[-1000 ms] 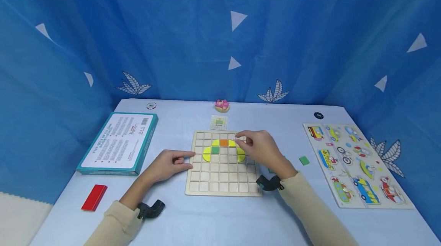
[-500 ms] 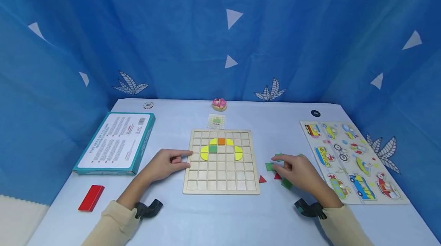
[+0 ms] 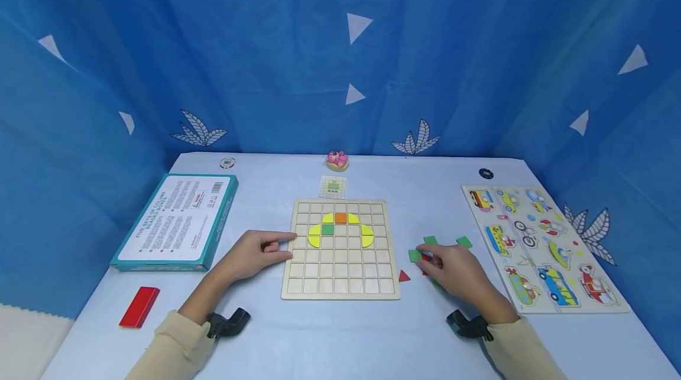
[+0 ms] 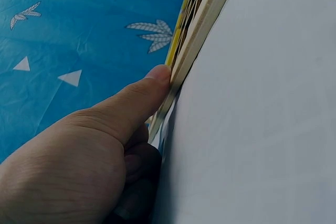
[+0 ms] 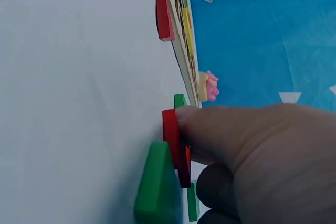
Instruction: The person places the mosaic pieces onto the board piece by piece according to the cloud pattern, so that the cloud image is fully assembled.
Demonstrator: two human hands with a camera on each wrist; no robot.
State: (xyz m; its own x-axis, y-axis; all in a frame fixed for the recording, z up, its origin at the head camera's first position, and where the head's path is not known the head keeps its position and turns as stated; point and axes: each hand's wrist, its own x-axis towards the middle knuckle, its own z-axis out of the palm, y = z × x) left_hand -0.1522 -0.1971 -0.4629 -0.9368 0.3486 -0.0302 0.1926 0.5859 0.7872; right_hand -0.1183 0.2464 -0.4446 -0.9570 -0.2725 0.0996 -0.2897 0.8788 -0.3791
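Observation:
A square wooden grid board (image 3: 340,286) lies mid-table. On it are yellow quarter-round pieces (image 3: 314,237), an orange square (image 3: 340,218) and a green square (image 3: 327,230). My left hand (image 3: 258,256) rests at its left edge, straight index finger and thumb touching the side, other fingers curled. My right hand (image 3: 460,270) is low over loose pieces right of the board. Its thumb and index finger lie around a red triangle (image 3: 425,257), tips right at a loose green square (image 3: 414,256); I cannot tell whether they pinch either. In the right wrist view the thumb overlaps the red pieces (image 5: 170,135).
Another red triangle (image 3: 404,276) lies beside the board's right edge. A pattern card (image 3: 332,187) and pink figurine (image 3: 337,160) stand behind it. The teal-edged box (image 3: 175,217) and red block (image 3: 139,307) are left; a vehicle puzzle (image 3: 542,250) is right.
My right hand has moved from over the board's upper right to the loose pieces on the right, and its fingertips now surround a red triangle. The left hand stays at the board's edge.

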